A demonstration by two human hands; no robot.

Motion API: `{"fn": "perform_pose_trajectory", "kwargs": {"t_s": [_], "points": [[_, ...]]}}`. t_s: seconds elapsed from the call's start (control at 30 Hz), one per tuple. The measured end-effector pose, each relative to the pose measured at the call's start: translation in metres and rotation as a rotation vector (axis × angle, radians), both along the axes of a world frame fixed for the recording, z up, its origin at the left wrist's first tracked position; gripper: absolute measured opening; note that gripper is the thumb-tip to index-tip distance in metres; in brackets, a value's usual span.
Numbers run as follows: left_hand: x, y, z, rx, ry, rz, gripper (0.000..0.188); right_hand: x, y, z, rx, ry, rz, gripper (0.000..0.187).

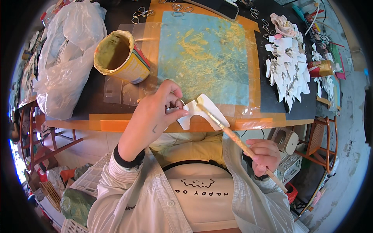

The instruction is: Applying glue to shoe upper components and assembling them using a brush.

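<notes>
My left hand (pixel 147 110) pinches a white, curved cut-out piece (pixel 213 105) at its left end, near the table's front edge. A small metal ring (pixel 180 103) shows between its fingers; whether it is joined to the piece I cannot tell. My right hand (pixel 265 156) is closed round the wooden handle of a paintbrush (pixel 234 137). The brush slants up to the left, its bristles touching the piece near the top. Beyond my left hand stands an open yellow tub (pixel 136 70), its rim and inside coated with yellowish paste.
A blue-green sheet (pixel 202 54) smeared with yellow covers the table's middle. A clear plastic bag (pixel 72 58) lies left. On the right are piled white pieces with metal rings (pixel 287 64), a crumpled cloth (pixel 283 25) and a can (pixel 321 68). Far back lie a phone (pixel 217 7) and scissors-like loops (pixel 142 13).
</notes>
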State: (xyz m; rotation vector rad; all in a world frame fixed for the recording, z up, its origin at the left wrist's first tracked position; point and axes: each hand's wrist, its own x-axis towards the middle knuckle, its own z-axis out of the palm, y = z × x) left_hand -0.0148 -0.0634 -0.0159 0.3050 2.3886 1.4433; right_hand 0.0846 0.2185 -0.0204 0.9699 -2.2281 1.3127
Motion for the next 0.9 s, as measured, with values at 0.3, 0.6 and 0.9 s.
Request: {"fn": "perform_pose_trajectory", "kwargs": {"t_s": [0.3,0.6,0.9], "points": [[0.0,-0.001,0.005,-0.014,-0.017,-0.036,0.034,0.0,0.001,-0.006,0.082,-0.017,-0.015,0.015],[0.0,0.0,0.006,0.011,-0.054,0.009,0.036,-0.014,-0.01,-0.007,0.243,-0.034,-0.048,0.017],[0.003,-0.001,0.002,-0.019,0.051,-0.049,0.033,-0.003,-0.022,-0.006,-0.166,-0.146,-0.4,0.058]]}}
